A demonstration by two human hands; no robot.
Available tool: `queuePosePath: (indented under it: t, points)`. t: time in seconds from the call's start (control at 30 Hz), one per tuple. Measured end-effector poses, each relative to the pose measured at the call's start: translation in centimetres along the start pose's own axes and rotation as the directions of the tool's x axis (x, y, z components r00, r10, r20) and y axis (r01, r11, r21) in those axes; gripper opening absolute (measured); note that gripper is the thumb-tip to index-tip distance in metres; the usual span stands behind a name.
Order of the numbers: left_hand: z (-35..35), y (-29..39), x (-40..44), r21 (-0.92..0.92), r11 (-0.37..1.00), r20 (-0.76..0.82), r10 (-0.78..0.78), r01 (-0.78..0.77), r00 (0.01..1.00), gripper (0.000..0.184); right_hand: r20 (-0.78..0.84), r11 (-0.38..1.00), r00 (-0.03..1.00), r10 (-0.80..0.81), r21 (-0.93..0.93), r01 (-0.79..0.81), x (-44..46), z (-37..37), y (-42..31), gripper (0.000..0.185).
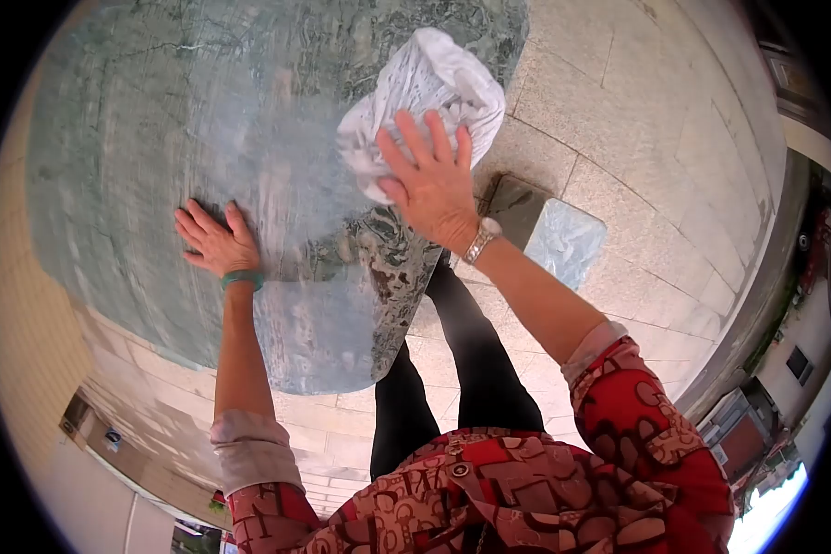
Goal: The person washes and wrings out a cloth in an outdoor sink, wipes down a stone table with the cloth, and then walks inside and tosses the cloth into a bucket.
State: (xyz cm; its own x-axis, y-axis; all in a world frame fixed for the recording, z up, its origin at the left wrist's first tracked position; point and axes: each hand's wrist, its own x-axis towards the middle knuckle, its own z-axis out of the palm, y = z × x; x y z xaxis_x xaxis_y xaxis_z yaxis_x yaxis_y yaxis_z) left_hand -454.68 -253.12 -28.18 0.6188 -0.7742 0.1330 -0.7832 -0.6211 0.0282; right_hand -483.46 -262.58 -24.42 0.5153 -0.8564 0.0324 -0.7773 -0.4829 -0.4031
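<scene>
A large green-grey stone table (138, 138) with a marbled surface fills the upper left. My left hand (217, 240) lies flat on it, fingers apart, with a green bangle at the wrist. Over the right part of the stone, a crumpled white cloth (439, 78) is spread under my right hand (432, 185). That hand presses on the cloth with its fingers stretched out and does not grasp it. A metal watch is on the right wrist.
Beside the table stands a low stone block (568, 242) with a pale top on the paved floor (646, 185). My legs in black trousers are close to the table's near edge. Buildings and plants appear at the far right.
</scene>
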Motion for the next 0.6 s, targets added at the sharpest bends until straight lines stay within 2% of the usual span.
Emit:
queuePosePath:
  t: [0.1, 0.13, 0.2, 0.23, 0.3, 0.37, 0.43, 0.47, 0.53, 0.6]
  points:
    - [0.1, -0.2, 0.2, -0.031, 0.999, -0.016, -0.01, 0.01, 1.0, 0.072, 0.223, 0.979, 0.961, -0.162, 0.158, 0.128, -8.4, 0.2, -4.7, 0.054]
    - [0.2, -0.2, 0.2, -0.047, 0.999, -0.022, -0.012, 0.011, 1.0, 0.072, 0.222, 0.979, 0.961, -0.165, 0.153, 0.133, -9.4, 0.7, -4.4, 0.054]
    - [0.1, 0.0, 0.2, -0.05, 0.999, -0.02, -0.017, 0.016, 1.0, 0.072, 0.316, 0.946, 0.898, -0.308, 0.205, 0.252, -10.4, 0.5, -3.0, 0.052]
    - [0.0, -0.1, 0.2, -0.045, 0.999, -0.019, -0.018, 0.017, 1.0, 0.071, 0.315, 0.941, 0.892, -0.323, 0.204, 0.268, -9.7, 0.3, -1.7, 0.052]
    - [-0.3, 0.1, 0.2, -0.026, 0.999, -0.011, -0.028, 0.028, 1.0, 0.071, 0.185, 0.923, 0.905, -0.384, 0.09, 0.373, -5.7, -0.6, 1.7, 0.05]
    - [-0.5, 0.2, 0.4, -0.004, 0.999, -0.011, -0.053, 0.053, 0.999, 0.071, 0.242, 0.96, 0.939, -0.246, -0.072, 0.27, -0.1, -2.2, 4.3, 0.048]
    - [-0.6, 0.3, 0.4, 0.022, 1.0, 0.025, -0.023, 0.023, 0.999, 0.071, 0.073, 0.975, 0.985, -0.157, -0.146, 0.166, 4.4, -2.1, 6.6, 0.047]
    - [-0.9, 0.5, 0.4, 0.036, 0.999, 0.048, -0.024, 0.022, 0.999, 0.071, 0.074, 0.971, 0.981, -0.179, -0.146, 0.189, 5.4, -1.7, 5.8, 0.047]
    - [-1.2, 0.4, 0.5, 0.044, 0.998, 0.056, -0.035, 0.033, 0.998, 0.07, -0.027, 0.98, 0.999, -0.031, -0.198, 0.025, 7.4, -0.4, 3.6, 0.046]
    - [-1.3, 0.5, 0.7, 0.052, 0.998, 0.094, -0.04, 0.035, 0.995, 0.068, 0.077, 0.99, 0.988, -0.132, -0.043, 0.135, 7.5, 0.2, -1.2, 0.044]
